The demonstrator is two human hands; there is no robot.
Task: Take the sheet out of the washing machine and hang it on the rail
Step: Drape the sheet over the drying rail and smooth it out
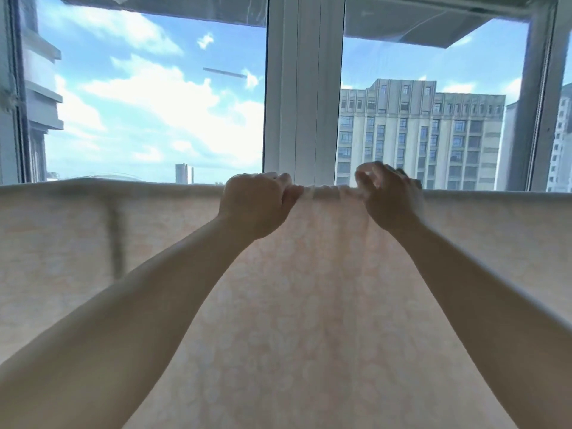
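Across the middle of the frame the pale sheet (309, 305) hangs draped over a hidden rail, filling the lower half. The left hand (257, 205) grips its bunched top edge with curled fingers; the right hand (390, 196) pinches that edge just beside it, below the window frame (303, 88).

No readable text, labels or numbers anywhere.

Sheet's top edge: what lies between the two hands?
In the head view, only a bunched, wrinkled stretch of the sheet spans between the left hand and right hand.
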